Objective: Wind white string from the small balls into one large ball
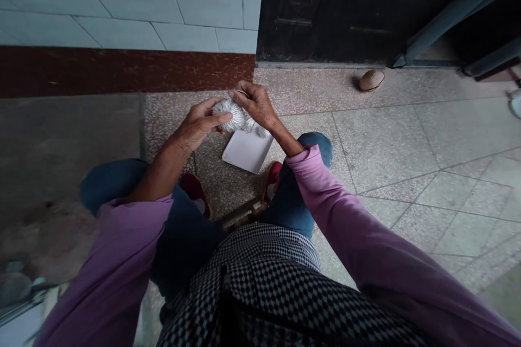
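Observation:
A white ball of yarn (233,115) sits in my left hand (202,119), with the thumb across its front and the fingers around its far side. Just up and to the right of the ball is my right hand (257,104). Its thumb and fingers are pinched together near a strand that is too fine to make out clearly. Below both hands a shallow white box (246,153) lies on the floor between my feet. Some smaller white balls (261,131) are at its far edge, partly hidden by my right hand.
A tiled wall (134,5) with a dark red base stands ahead on the left, and a dark door (325,16) on the right. Near the door a rounded brown object (372,80) rests on the floor. Assorted items (24,303) lie at the lower left.

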Available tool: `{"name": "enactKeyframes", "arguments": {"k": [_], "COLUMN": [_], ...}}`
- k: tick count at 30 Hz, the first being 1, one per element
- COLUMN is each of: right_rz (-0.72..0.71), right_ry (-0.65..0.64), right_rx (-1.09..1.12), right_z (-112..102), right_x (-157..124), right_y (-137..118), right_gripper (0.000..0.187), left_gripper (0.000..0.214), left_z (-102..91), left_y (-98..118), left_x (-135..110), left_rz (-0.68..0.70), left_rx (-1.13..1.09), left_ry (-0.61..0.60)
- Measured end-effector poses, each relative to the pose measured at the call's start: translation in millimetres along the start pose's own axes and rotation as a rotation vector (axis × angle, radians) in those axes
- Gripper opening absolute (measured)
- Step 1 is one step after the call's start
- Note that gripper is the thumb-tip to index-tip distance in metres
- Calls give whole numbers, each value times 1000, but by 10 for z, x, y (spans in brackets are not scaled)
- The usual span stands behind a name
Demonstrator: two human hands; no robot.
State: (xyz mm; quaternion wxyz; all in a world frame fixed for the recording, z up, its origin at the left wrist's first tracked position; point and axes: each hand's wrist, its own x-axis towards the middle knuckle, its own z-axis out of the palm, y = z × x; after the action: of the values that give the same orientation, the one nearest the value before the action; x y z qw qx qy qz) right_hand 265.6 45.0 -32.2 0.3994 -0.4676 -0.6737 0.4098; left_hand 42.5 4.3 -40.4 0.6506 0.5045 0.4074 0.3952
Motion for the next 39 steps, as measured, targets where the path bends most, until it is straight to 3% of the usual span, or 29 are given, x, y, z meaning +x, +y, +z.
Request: {"name": "enactKeyframes", "arguments": {"k": [5,12,17,20,24,27,32,39], "right_rz": [47,107,61,-7,-64,-66,11,-1], "right_ry": [-5,1,-240,-384,-436,-359,-134,-87], "right_rx": [49,45,-129,-186,-141,-72,-7,112], "right_z": [100,256,343,346,222,87,-65,-62], "right_x": [118,173,-42,-164,-222,-224,-200,-175], "right_y": [146,214,141,46,-136,-283,-409,-347], "right_gripper": [73,67,46,36,38,47,65,71], "left_gripper": [69,78,69,74,85,84,79,87], "left_z": [-52,-56,-139,-243,-290,-214,-106,-200], "left_y": [-97,10,88,45,-2,18,62,20], "left_x": [126,109,84,110,150,118,-8,-33], "left_rz": [171,94,115,86,140,106,12,-52], "left_rx": [-60,-178,-195,-68,132,184,105,82], "left_ry": [0,93,224,299,372,305,8,-76]}}
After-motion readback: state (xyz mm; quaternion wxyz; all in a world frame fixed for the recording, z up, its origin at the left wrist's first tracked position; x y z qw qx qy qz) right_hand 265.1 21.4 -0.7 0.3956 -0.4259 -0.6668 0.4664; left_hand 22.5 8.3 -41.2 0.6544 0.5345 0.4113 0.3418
